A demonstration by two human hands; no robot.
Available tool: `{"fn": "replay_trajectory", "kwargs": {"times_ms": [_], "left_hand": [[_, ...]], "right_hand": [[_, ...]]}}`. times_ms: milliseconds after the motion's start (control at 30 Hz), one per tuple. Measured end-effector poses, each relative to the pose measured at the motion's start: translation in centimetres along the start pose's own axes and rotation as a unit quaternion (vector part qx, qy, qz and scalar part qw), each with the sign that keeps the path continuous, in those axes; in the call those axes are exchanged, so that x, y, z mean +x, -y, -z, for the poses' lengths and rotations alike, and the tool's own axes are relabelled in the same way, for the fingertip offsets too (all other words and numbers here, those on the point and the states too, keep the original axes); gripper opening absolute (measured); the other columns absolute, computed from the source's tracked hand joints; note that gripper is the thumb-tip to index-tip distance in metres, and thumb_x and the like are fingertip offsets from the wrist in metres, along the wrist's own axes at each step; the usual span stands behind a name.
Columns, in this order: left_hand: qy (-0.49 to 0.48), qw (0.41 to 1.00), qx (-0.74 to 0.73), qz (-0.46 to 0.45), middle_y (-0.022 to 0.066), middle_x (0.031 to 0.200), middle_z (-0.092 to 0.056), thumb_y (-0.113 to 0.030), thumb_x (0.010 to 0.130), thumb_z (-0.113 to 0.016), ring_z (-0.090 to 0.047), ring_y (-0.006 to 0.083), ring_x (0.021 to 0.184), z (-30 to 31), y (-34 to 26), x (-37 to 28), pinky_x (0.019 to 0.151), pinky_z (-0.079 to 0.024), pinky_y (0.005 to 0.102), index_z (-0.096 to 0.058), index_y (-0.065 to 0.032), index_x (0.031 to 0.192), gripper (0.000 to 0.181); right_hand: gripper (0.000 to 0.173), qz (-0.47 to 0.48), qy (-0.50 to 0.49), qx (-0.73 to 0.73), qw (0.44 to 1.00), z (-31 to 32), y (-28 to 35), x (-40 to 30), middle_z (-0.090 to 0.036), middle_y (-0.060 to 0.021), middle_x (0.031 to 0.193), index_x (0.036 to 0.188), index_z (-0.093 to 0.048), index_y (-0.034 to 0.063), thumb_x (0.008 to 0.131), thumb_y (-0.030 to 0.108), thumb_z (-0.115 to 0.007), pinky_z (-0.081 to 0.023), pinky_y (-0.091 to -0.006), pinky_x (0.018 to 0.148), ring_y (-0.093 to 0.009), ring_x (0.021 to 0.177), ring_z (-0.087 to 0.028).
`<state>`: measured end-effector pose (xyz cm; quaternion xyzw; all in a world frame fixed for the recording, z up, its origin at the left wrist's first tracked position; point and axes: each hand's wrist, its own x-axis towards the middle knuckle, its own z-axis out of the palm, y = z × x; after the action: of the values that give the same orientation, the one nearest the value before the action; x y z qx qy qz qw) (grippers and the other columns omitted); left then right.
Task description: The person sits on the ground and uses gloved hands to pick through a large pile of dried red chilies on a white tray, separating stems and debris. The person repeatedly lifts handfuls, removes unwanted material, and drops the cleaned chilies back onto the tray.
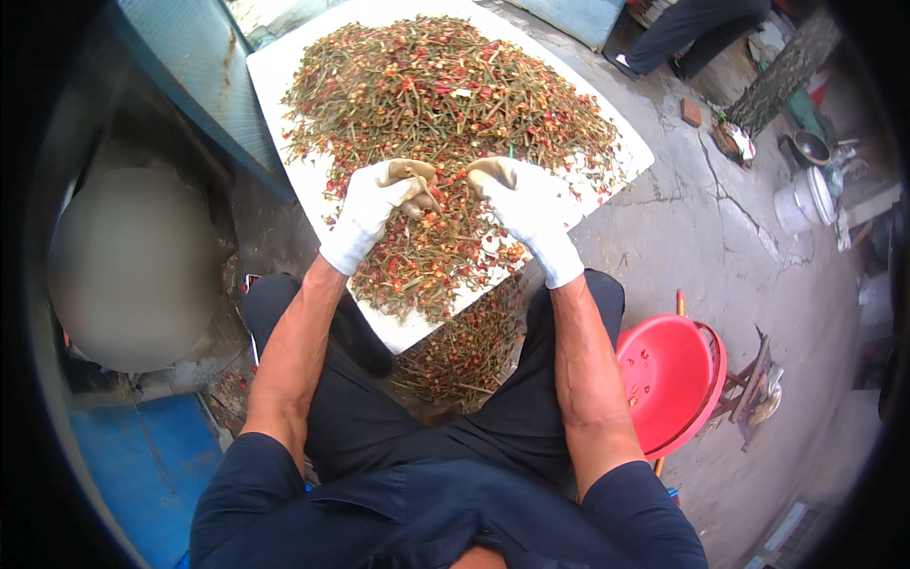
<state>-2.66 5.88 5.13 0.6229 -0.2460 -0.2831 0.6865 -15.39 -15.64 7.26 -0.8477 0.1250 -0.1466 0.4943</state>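
Observation:
A large heap of dried chili stems and red chili bits (434,85) covers most of a white board (387,328) in front of me. Over the nearer part of the heap, my left hand (380,203) wears a white glove with a tan-coated palm. Its fingers are curled, and a thin stem may lie between them. My right hand (522,203), gloved the same way, faces it a short gap away with the fingertips bent inward. Whether it pinches a piece is hidden. A small green thing (510,151) sticks up just behind the right fingers.
More stems (462,355) lie below the board between my knees. At my right stands a red plastic basin (672,384) with a few red bits inside. A white bucket (800,203), a brick (690,112), a tree trunk (782,75) and a person's legs (682,35) are farther off.

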Motion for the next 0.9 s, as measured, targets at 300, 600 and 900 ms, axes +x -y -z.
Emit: {"fn": "replay_trajectory", "kwargs": {"times_ms": [300, 600, 900], "left_hand": [[-0.009, 0.999, 0.028, -0.029, 0.0066, 0.105, -0.076, -0.012, 0.101, -0.071, -0.067, 0.0073, 0.081, 1.7, -1.8, -2.2, 0.073, -0.056, 0.0217, -0.071, 0.0032, 0.124, 0.028], [-0.020, 0.990, 0.115, -0.082, 0.0033, 0.101, -0.077, -0.006, 0.098, -0.072, -0.068, 0.0067, 0.088, 2.7, -1.7, -3.0, 0.077, -0.055, 0.0240, -0.075, -0.0013, 0.119, 0.022], [-0.057, 0.985, 0.129, -0.097, 0.0053, 0.103, -0.076, -0.002, 0.097, -0.070, -0.068, 0.0078, 0.094, 2.0, -1.7, -3.5, 0.084, -0.055, 0.0253, -0.075, 0.0000, 0.116, 0.021]], "right_hand": [[0.035, -0.040, 0.141, 0.119, 0.982, -4.6, 2.4, 1.0, -0.079, -0.0077, 0.103, 0.123, -0.073, -0.0010, 0.097, 0.023, -0.076, -0.056, -0.0283, 0.077, -0.011, 0.086, -0.070], [0.029, -0.032, 0.124, 0.102, 0.986, -6.7, 2.6, 1.0, -0.079, -0.0045, 0.100, 0.119, -0.075, -0.0019, 0.095, 0.015, -0.078, -0.055, -0.0255, 0.078, -0.007, 0.087, -0.068], [0.031, -0.010, 0.102, 0.099, 0.990, -6.4, 3.0, 0.5, -0.079, -0.0064, 0.102, 0.118, -0.075, -0.0009, 0.095, 0.018, -0.079, -0.056, -0.0277, 0.078, -0.009, 0.088, -0.069]]}}
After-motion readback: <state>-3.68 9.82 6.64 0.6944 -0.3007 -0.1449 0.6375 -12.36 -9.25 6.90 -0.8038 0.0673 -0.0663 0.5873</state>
